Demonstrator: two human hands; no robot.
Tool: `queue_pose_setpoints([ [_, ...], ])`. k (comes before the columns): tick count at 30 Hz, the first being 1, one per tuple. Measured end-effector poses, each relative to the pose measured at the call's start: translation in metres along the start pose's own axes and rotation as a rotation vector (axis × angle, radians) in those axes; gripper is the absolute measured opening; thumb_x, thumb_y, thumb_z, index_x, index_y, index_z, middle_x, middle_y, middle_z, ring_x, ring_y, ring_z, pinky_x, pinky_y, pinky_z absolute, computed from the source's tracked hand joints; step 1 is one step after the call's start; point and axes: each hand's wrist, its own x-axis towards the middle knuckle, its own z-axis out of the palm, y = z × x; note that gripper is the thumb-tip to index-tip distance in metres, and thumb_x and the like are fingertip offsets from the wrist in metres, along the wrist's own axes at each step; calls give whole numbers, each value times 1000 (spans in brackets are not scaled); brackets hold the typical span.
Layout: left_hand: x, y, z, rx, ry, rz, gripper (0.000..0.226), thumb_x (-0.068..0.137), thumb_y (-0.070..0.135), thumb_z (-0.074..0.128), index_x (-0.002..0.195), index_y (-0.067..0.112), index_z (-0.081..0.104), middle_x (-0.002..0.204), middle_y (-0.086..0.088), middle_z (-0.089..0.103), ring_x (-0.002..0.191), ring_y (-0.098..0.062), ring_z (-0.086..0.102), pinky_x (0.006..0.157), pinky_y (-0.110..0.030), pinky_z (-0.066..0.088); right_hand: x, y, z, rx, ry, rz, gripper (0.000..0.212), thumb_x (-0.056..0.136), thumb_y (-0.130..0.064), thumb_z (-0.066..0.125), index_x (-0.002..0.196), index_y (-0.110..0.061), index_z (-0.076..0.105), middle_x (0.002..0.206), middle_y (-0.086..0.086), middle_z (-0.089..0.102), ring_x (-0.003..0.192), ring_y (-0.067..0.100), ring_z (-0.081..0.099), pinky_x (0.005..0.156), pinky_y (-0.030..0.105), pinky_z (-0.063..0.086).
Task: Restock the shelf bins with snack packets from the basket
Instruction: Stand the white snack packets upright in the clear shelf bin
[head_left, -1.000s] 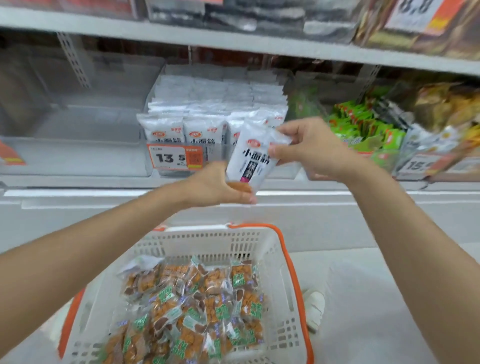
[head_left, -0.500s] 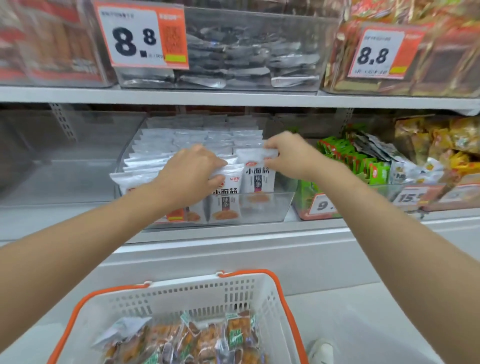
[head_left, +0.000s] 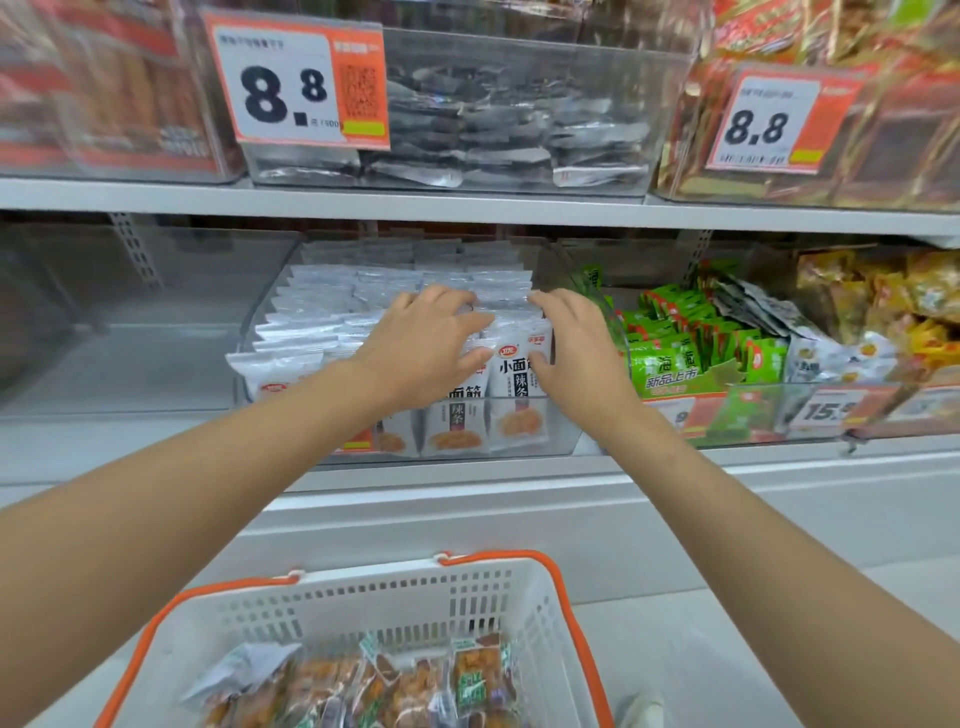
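L grip (head_left: 431, 343): fingers apart, spread flat on tops of the white packets (head_left: 519, 410), pressing, not holding. R grip (head_left: 566, 353) just beside it: fingers hooked over the tops, thumb on the front packet's face. Can't tell if it pinches or only steadies.

Packets stand upright in rows in the clear bin (head_left: 566, 441), right under both grips. Step looks like squaring up the front row.

To do it well:
- Push back w/ L, guide w/ R.
- Keep faces fwd & tops level; don't crease seals.
- Let go only once the row stands alone.

Right of R grip, green packets (head_left: 670, 364) in next bin: don't knock. Well below, basket (head_left: 363, 597) w/ brown packets (head_left: 415, 686) left to stock, prob. for another bin.
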Motion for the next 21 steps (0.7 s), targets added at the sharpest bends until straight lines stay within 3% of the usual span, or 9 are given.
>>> queue_pose_setpoints([
  [2,-13,1,4,-55,179,20,41,98,35,50,136,22,53,144,-2,46,132,-22,37,105,-39,26,-15,-12,1,45,139,-54,41,84,-5,64,124,-8,58,123,8,56,117,24,48,99,30,38],
  [4,-34,5,6,-72,419,49,19,89,20,60,106,15,68,109,-3,66,103,-26,54,85,-35,35,-36,-32,5,127,220,-78,24,82,-11,62,106,-10,64,101,2,60,92,16,53,81,26,42],
  [5,-47,6,8,-82,515,47,11,84,15,61,91,14,69,91,-2,67,87,-26,56,75,-34,36,-48,-44,9,167,218,-70,18,82,-14,61,99,-12,65,92,-2,59,81,12,51,73,26,42],
  [7,-79,7,18,-149,556,4,9,79,14,57,77,14,66,75,-1,62,74,-24,53,64,-35,39,-74,-68,19,208,115,-63,11,80,-20,57,88,-16,63,79,-8,54,70,10,48,66,30,44],
  [9,-115,10,34,-260,423,-88,10,80,17,55,77,16,64,75,2,60,75,-21,54,62,-32,41,-99,-89,31,191,-133,-56,11,85,-23,55,91,-17,63,80,-9,54,73,13,51,66,34,45],
  [12,-174,8,69,-312,-35,-197,12,87,19,54,86,20,66,89,5,62,85,-16,56,65,-31,43,-137,-110,56,26,-561,-141,24,93,-25,50,112,-17,61,106,0,62,97,21,57,78,34,46],
  [15,-226,-8,115,-265,-432,-238,17,88,20,52,92,18,68,97,0,66,90,-22,61,74,-34,52,-179,-117,96,-64,-859,-256,27,91,-18,49,116,-13,61,113,7,62,102,27,60,77,37,52],
  [18,-259,-32,153,-157,-582,-346,18,89,24,50,96,18,65,102,-2,65,96,-22,62,77,-36,54,-216,-114,131,-159,-1117,-345,26,90,-11,50,113,-11,63,109,8,63,85,24,60,62,34,50],
  [21,-275,-59,183,-13,-682,-418,28,93,27,52,118,15,56,118,-5,55,112,-24,54,78,-35,50,-233,-110,150,-244,-1247,-406,25,89,-4,49,108,-8,64,103,9,62,80,25,57,51,30,39],
])
